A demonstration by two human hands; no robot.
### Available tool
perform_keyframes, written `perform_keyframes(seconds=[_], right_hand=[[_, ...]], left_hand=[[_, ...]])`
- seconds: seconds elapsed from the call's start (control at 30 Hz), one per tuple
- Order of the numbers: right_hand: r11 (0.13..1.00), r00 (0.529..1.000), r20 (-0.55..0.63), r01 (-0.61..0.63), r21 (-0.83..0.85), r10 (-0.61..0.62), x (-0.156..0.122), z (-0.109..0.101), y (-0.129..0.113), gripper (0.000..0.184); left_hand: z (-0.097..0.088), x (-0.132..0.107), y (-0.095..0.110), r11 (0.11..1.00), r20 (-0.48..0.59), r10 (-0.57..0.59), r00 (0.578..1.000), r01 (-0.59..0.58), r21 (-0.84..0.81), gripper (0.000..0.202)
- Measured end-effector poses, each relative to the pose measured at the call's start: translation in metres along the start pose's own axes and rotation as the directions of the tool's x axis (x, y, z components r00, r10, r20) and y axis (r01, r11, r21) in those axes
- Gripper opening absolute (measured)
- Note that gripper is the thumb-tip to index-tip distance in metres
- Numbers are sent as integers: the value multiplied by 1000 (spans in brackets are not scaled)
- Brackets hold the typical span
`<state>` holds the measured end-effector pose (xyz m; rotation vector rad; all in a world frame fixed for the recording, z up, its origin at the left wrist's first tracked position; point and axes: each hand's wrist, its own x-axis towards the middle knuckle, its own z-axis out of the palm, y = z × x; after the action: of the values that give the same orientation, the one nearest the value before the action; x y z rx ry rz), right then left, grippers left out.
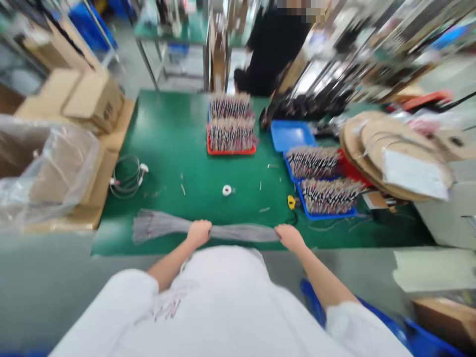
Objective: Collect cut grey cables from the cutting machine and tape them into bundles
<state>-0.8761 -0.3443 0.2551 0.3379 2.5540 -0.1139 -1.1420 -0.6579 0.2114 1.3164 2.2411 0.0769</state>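
Observation:
A long bundle of grey wires (163, 225) lies along the near edge of the green mat (174, 144). My left hand (199, 232) is closed around the bundle near its middle. My right hand (289, 236) grips the bundle's right end. The bundle's left end fans out loose on the mat. The picture is blurred by motion.
Red tray (230, 150) and blue trays (325, 214) hold several wire pieces. A small white tape roll (226, 190), a coiled cable (126, 181) and a yellow item (291, 201) lie on the mat. Cardboard boxes (92, 99) stand left, cardboard reels (394, 148) right. A person in black (273, 49) stands behind.

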Motion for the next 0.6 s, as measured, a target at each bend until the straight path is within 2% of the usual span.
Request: perform_keyframes(seconds=[0.07,0.17,0.27,0.33,0.4,0.43,0.5,0.6], right_hand=[[999,999,40,-27,33,26,15,17,-6,33],[994,994,87,-68,87,61,30,37,-14,70],[986,996,87,-36,164,22,45,30,-40,95],[960,993,-27,119,252,-116,63,12,-74,93],[887,948,-127,318,335,-292,89,-7,-117,87],[854,930,-129,368,368,-345,103,-16,-139,89],[835,930,-23,339,434,-366,128,-26,-178,91],[852,927,196,191,487,-320,149,-28,-211,62]], left_hand=[[11,4,-5,999,30,-26,999,27,-22,23],[32,8,-14,998,65,-37,997,40,-45,26],[40,7,-17,999,66,-27,997,29,-36,27],[40,5,-17,1000,54,-17,998,18,-16,27],[38,3,-17,1000,42,-9,999,8,7,27],[37,2,-18,1000,38,-6,999,5,19,27],[33,0,-18,999,31,-4,1000,3,43,26],[26,0,-18,997,25,-6,1000,4,74,26]])
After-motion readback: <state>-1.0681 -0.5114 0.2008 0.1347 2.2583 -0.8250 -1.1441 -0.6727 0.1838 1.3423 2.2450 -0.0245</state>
